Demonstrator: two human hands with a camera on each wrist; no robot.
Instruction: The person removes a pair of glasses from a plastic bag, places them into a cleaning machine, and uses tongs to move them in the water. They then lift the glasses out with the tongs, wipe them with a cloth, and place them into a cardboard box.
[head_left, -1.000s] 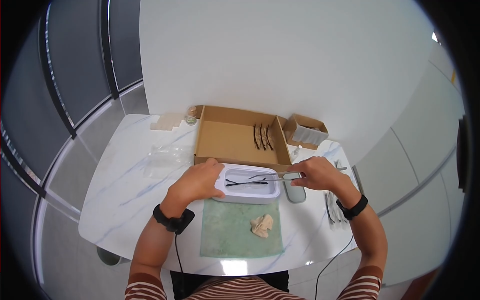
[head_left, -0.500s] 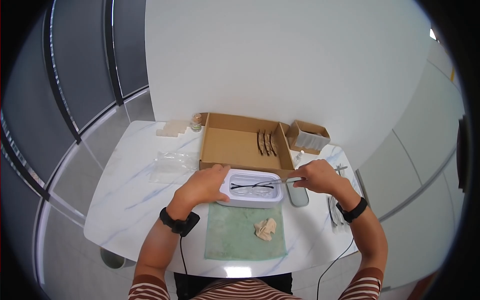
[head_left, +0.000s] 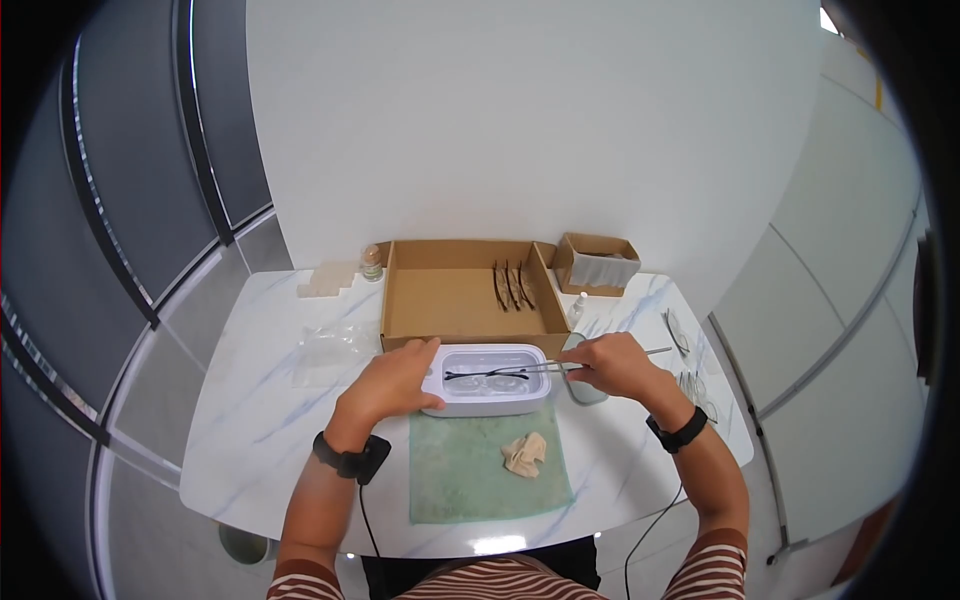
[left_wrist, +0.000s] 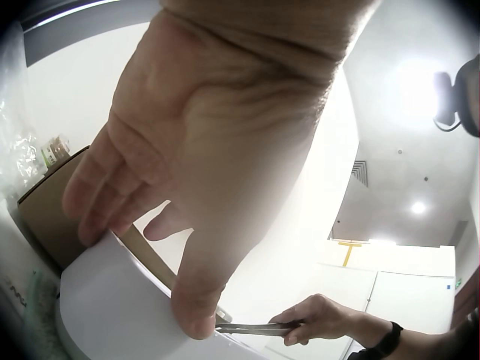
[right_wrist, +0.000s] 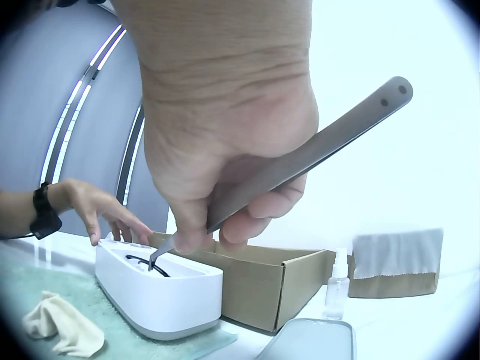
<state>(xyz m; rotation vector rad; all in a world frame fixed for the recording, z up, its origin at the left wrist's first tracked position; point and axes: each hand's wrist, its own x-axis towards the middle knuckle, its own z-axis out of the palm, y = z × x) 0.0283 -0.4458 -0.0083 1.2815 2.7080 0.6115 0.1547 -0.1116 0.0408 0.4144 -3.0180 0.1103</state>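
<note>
A white ultrasonic cleaner [head_left: 490,407] stands at the back edge of a green cloth [head_left: 465,480]. My left hand [head_left: 392,380] holds its left end, thumb at the front rim and fingers at the back. Inside the cleaner's basin lie black-framed eyeglasses [head_left: 515,377], lenses toward the front. Over the right side of the basin, my right hand [head_left: 612,365] grips long metal tweezers [right_wrist: 300,161] between thumb and fingers. Their bent tips reach down to the middle of the glasses frame in the right wrist view.
A shallow cardboard box [head_left: 435,290] behind the cleaner contains several dark glasses temples [head_left: 515,285]. Right of the cleaner are a grey-green case [right_wrist: 315,341] and a spray bottle [right_wrist: 337,289]. A crumpled beige cloth [head_left: 524,455] lies in front; more glasses [head_left: 678,332] lie at far right.
The tweezers' tips, spread apart over the basin earlier, have come together at the middle of the glasses. The glasses' lenses now show toward the front. My left hand stays on the cleaner.
</note>
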